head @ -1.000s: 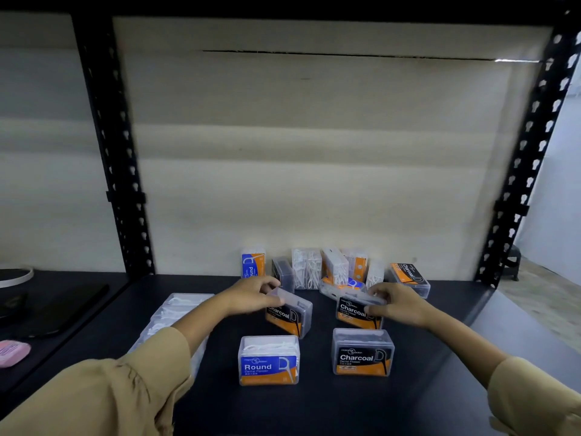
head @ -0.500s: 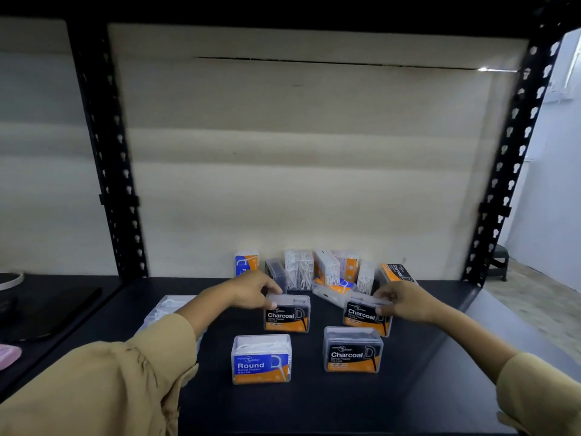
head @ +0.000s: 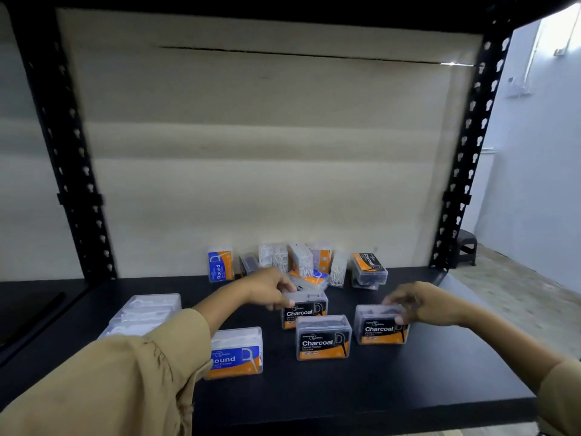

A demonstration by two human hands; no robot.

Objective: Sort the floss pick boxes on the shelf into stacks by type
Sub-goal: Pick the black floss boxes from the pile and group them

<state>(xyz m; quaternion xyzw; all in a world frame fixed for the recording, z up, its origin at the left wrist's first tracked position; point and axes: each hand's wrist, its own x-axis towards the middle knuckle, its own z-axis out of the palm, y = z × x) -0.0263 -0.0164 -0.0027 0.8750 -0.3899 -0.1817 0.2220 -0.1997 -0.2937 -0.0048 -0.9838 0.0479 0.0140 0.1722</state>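
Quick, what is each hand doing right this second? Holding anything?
Left hand: grip closed on the top of the middle Charcoal box.
Right hand: grip closed on the right Charcoal box, which sits on the shelf.

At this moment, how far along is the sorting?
Early. Done: one Round box and one Charcoal box sit up front. In hand: the left hand and right hand each hold a Charcoal box. Left: the jumbled pile at the back wall; no stacks yet.
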